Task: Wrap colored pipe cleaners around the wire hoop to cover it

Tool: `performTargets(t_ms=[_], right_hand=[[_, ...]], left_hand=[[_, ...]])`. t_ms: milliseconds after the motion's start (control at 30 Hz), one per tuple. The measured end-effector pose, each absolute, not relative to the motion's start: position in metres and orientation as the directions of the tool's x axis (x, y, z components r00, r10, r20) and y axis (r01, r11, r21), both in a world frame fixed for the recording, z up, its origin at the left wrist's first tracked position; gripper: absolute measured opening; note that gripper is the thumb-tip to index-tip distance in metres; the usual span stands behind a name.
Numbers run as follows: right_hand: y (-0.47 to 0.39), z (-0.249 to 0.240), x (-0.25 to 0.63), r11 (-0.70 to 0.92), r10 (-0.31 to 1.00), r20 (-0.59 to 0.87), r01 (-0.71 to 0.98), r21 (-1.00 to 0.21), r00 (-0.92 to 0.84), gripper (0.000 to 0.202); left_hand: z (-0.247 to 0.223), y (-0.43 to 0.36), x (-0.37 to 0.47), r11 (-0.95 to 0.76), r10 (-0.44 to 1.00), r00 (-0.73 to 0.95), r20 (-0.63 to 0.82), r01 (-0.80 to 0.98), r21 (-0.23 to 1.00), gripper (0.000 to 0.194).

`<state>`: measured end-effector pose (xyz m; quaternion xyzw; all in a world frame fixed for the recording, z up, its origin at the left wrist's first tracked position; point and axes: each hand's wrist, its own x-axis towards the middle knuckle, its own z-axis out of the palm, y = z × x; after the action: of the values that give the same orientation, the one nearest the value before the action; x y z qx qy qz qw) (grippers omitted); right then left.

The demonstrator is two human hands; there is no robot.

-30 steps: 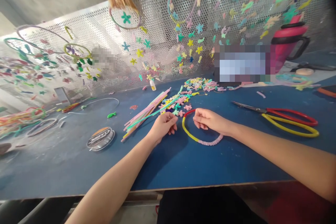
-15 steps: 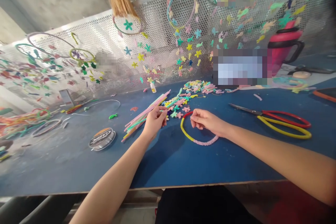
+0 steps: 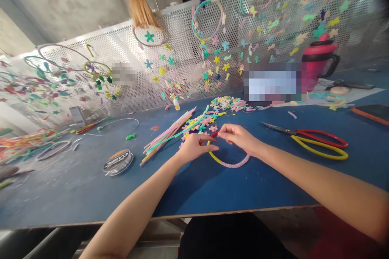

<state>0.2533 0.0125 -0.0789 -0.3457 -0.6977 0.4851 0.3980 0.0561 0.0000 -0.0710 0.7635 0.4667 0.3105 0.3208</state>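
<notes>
A hoop wrapped in red, yellow and pink (image 3: 235, 165) lies on the blue table. At its left side is my left hand (image 3: 197, 147), fingers apart, with nothing visible between them. Over the hoop's upper part my right hand (image 3: 232, 133) is closed in a pinch near the red section; what its fingertips hold is too small to make out. Behind and left of my left hand lies a bundle of fuzzy stems (image 3: 170, 129), pink, green and yellow. A pile of small fuzzy flower and star shapes (image 3: 227, 104) spreads behind both hands.
Scissors (image 3: 319, 139) with red and yellow handles lie right of my right hand. A spool of clear line (image 3: 118, 162) sits at the left. A small glue bottle (image 3: 176, 104) and a pink tumbler (image 3: 319, 62) stand near the perforated panel (image 3: 182, 64), hung with decorations.
My left hand has moved right from the stems to the hoop, and its fingers have opened. My right hand has shifted slightly toward the hoop's red part. The view has shifted slightly.
</notes>
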Motion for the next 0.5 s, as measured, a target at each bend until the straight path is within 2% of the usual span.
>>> performTargets(t_ms=[100, 233, 300, 367, 433, 500], right_hand=[[0.010, -0.073, 0.253, 0.317, 0.867, 0.223, 0.148, -0.937, -0.446, 0.029], [0.015, -0.053, 0.275, 0.451, 0.795, 0.198, 0.342, -0.824, -0.573, 0.028], [0.019, -0.044, 0.307, 0.524, 0.811, 0.163, 0.572, -0.631, -0.562, 0.026], [0.020, -0.043, 0.353, 0.505, 0.862, 0.163, 0.791, -0.345, -0.479, 0.023], [0.019, -0.053, 0.404, 0.389, 0.914, 0.174, 0.913, -0.120, -0.366, 0.018], [0.016, -0.070, 0.449, 0.267, 0.941, 0.219, 0.964, -0.004, -0.259, 0.020]], left_hand=[[-0.078, 0.003, 0.062, -0.381, 0.905, 0.388, 0.175, 0.557, 0.738, 0.030], [-0.084, 0.006, 0.059, -0.342, 0.923, 0.337, 0.187, 0.493, 0.800, 0.031], [-0.085, 0.008, 0.055, -0.304, 0.936, 0.304, 0.176, 0.450, 0.840, 0.033], [-0.086, 0.009, 0.050, -0.277, 0.949, 0.261, 0.176, 0.428, 0.860, 0.035], [-0.086, 0.010, 0.046, -0.275, 0.953, 0.237, 0.189, 0.408, 0.871, 0.035], [-0.085, 0.011, 0.043, -0.274, 0.951, 0.242, 0.191, 0.382, 0.883, 0.034]])
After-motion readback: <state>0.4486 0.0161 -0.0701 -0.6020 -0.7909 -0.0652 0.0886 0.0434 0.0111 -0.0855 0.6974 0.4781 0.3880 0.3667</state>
